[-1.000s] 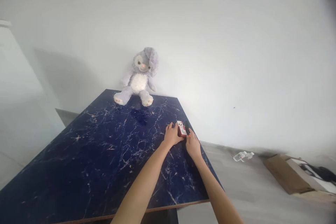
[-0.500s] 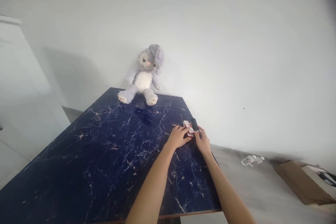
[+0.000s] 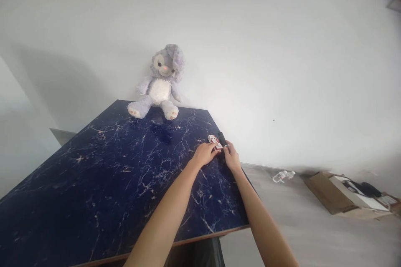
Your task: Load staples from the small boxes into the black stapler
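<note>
At the right edge of the dark blue marbled table point(image 3: 131, 175), both hands are close together. My left hand point(image 3: 204, 153) has its fingers closed on a small red-and-white box point(image 3: 214, 139), which lies at the tabletop; part of it is hidden by the fingers. Just right of it, my right hand point(image 3: 232, 157) grips the near end of a short black object point(image 3: 222, 138) shaped like a thick stick. Its exact kind is too small to make out. Box and black object are side by side, and I cannot tell whether they touch.
A grey plush rabbit point(image 3: 160, 91) sits at the table's far edge against the white wall point(image 3: 250, 50). On the floor to the right lie clear plastic bottles point(image 3: 283, 176) and an opened cardboard box point(image 3: 328, 194) with dark items on it.
The view has swung to the right, so the table, plush rabbit and hands appear further left. Both hands stay at the small box and the black object.
</note>
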Demonstrator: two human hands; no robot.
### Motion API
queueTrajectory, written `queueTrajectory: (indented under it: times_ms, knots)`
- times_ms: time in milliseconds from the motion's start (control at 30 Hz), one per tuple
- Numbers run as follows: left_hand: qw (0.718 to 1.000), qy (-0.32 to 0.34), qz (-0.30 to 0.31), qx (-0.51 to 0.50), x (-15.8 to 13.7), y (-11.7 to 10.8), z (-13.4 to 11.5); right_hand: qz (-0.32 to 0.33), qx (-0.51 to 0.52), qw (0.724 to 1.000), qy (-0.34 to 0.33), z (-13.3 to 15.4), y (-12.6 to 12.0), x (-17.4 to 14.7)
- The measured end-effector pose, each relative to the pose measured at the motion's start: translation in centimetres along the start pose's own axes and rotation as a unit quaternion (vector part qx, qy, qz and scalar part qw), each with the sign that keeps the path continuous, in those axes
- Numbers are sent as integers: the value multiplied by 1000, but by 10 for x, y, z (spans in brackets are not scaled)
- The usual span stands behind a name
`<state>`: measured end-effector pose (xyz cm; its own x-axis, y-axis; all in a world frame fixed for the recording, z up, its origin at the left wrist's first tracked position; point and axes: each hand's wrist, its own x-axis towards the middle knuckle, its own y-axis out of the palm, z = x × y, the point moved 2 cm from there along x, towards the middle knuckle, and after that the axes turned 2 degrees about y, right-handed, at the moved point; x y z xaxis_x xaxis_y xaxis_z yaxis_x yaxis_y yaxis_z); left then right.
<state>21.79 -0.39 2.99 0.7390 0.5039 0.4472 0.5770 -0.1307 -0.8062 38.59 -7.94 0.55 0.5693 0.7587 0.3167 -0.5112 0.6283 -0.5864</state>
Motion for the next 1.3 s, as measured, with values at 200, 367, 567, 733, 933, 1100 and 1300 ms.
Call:
queueTrajectory:
  times_ms: [200, 367, 567, 733, 933, 1100, 1300]
  knots:
    - [999, -27, 23, 34, 0, -4, -5, -7, -1, 1000, 3, -2, 2, 2]
    - [995, -41, 35, 87, 5, 3, -13, -14, 22, 1000, 11, -1, 3, 3]
    - [989, -58, 61, 120, 10, 15, -24, -2, 41, 999, 14, -1, 1, 0]
    - [990, -32, 56, 124, 7, 11, -24, 0, 53, 998, 22, -2, 1, 2]
    - [996, -79, -1, 36, -37, -23, -11, -194, -3, 981, -4, 15, -17, -18]
    - [998, -11, 24, 51, -116, -89, 38, -187, -64, 967, -159, 72, 10, -60]
    - [966, -167, -22, 197, -148, -133, 116, 40, -108, 945, -306, 145, 108, -66]
